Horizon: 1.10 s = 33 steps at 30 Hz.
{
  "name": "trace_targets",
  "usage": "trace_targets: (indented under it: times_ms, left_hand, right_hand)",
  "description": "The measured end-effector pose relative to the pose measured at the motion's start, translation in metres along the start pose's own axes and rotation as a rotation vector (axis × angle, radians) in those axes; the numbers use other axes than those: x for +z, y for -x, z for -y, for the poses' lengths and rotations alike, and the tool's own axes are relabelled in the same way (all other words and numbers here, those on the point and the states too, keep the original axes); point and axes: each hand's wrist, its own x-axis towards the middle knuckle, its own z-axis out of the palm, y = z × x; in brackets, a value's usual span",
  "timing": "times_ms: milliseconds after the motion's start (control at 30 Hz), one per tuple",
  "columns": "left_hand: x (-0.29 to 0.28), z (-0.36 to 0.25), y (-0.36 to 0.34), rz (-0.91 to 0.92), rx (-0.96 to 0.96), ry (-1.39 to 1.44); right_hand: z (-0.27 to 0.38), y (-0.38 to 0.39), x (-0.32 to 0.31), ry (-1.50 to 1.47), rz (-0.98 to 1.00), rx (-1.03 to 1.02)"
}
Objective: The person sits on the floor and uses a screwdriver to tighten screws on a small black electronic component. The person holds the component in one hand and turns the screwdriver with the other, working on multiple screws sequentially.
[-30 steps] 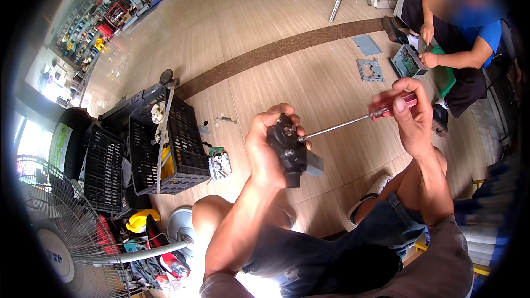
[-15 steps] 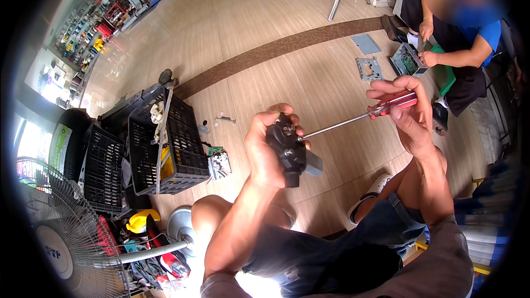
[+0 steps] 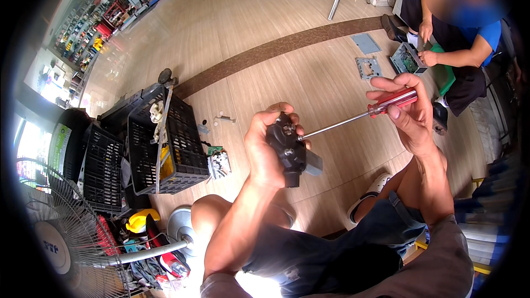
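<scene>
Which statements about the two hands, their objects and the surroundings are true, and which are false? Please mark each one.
1. The right hand holds a red-handled screwdriver. True.
2. The left hand is empty. False: it holds a black part.
3. The screwdriver's shaft points toward the black part. True.
4. The fan stands to the person's right. False: it stands to the left.
5. The other person's hand is at an opened metal box. True.

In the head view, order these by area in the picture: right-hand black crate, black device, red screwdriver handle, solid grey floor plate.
1. Right-hand black crate
2. Black device
3. Unranked: red screwdriver handle and solid grey floor plate; the handle is partly hidden and seems nearer the camera.
</scene>
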Motion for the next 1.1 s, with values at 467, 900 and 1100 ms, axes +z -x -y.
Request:
trace_targets:
  times_ms: [467,900,1100]
  left_hand:
    - [-0.002,0.000,0.001,0.003,-0.016,0.021]
    - [0.001,-0.004,0.001,0.039,-0.004,-0.005]
    - [0.003,-0.004,0.003,0.051,0.011,-0.017]
  right_hand:
    - [-0.002,0.003,-0.010,0.193,0.022,0.028]
    - [-0.003,0.001,-0.021,0.155,0.054,-0.011]
    - [0.000,0.001,-0.019,0.160,0.043,-0.001]
